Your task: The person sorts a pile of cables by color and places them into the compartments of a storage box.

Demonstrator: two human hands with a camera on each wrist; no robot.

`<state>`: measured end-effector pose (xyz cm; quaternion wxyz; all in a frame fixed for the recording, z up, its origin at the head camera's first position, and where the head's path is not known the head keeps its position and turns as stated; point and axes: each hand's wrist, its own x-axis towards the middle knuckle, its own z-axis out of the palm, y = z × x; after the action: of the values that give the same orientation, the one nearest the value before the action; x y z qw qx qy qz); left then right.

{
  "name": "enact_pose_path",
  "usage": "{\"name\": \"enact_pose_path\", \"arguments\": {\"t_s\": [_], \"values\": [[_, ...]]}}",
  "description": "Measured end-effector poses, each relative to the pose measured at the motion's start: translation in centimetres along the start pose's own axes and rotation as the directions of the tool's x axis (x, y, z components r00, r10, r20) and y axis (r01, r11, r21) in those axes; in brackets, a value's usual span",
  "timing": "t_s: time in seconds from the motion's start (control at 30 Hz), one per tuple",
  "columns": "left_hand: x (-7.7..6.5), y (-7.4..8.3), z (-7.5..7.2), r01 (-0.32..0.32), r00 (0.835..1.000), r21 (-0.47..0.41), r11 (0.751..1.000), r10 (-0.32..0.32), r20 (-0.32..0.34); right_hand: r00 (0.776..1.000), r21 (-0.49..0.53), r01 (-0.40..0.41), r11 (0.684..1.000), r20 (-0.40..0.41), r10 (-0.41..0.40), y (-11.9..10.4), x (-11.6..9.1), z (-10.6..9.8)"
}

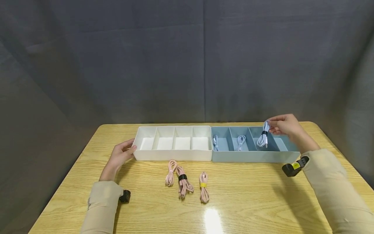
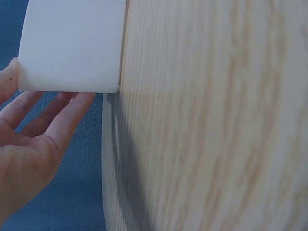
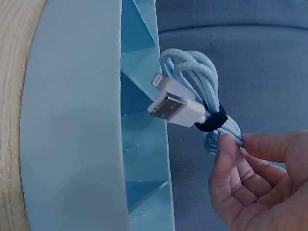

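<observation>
In the head view my right hand (image 1: pixel 284 125) pinches a light-blue charging cable (image 1: pixel 263 138) over the light-blue divided box (image 1: pixel 254 156). A black strap binds the cable's coil, and the right wrist view shows its white USB plug (image 3: pixel 178 108) pointing away from the fingers. My left hand (image 1: pixel 122 154) rests against the left end of the white divided box (image 1: pixel 172 155), fingers along the end wall and thumb at the corner. Two more light-blue cables lie in the blue box, a coil (image 1: pixel 215 143) in the leftmost compartment and another coil (image 1: pixel 241 142) in the second.
The boxes stand end to end near the table's (image 1: pixel 248 198) back edge. In front lie three pink cables: a coil (image 1: pixel 171 174), a black-strapped bundle (image 1: pixel 184 187) and a yellow-strapped one (image 1: pixel 204 191). A grey curtain (image 1: pixel 175 65) hangs behind.
</observation>
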<state>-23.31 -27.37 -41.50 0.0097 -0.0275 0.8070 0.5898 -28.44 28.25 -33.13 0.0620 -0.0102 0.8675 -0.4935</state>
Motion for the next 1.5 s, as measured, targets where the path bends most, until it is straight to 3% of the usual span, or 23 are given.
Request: {"name": "enact_pose_path", "arguments": {"t_s": [0.27, 0.53, 1.0, 1.5], "values": [[0.0, 0.0, 0.2, -0.005, 1.0, 0.0, 1.0, 0.005, -0.004, 0.996, -0.055, -0.086, 0.995, -0.002, 0.086, 2.1, 0.6, 0.3], [-0.1, 0.2, 0.1, -0.003, 1.0, 0.009, 1.0, 0.003, 0.003, 0.999, -0.089, -0.007, 0.996, -0.049, 0.003, 2.0, -1.2, 1.6], [0.2, 0.1, 0.1, -0.004, 1.0, 0.003, 1.0, 0.004, 0.002, 0.989, 0.121, 0.112, 0.986, 0.083, -0.122, 1.3, -4.5, 5.3], [0.1, 0.0, 0.1, 0.004, 1.0, 0.02, 1.0, -0.004, -0.001, 0.963, 0.193, 0.145, 0.97, 0.199, -0.183, 0.1, -6.7, 11.3]]}}
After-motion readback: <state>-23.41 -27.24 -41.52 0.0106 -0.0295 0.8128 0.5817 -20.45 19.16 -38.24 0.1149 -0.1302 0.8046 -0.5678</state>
